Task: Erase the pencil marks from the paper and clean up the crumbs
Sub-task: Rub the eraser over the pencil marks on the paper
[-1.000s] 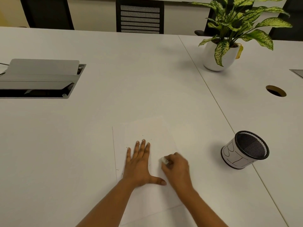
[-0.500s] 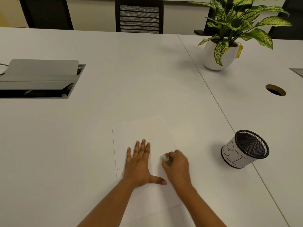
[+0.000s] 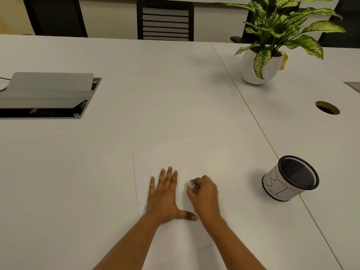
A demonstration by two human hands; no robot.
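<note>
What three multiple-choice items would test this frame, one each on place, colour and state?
1. Where is the mesh cup relative to the paper? A) on it B) to its right C) to its left
2. What colour is the eraser? A) white B) pink C) blue
3. How is the left hand? A) a fist B) raised in the air C) flat on the paper
Answers: 1 B, the cup sits on bare table beyond the right hand. 2 A, a white lump shows in the right hand's pinch. 3 C, its straight fingers lie spread on the sheet.
</note>
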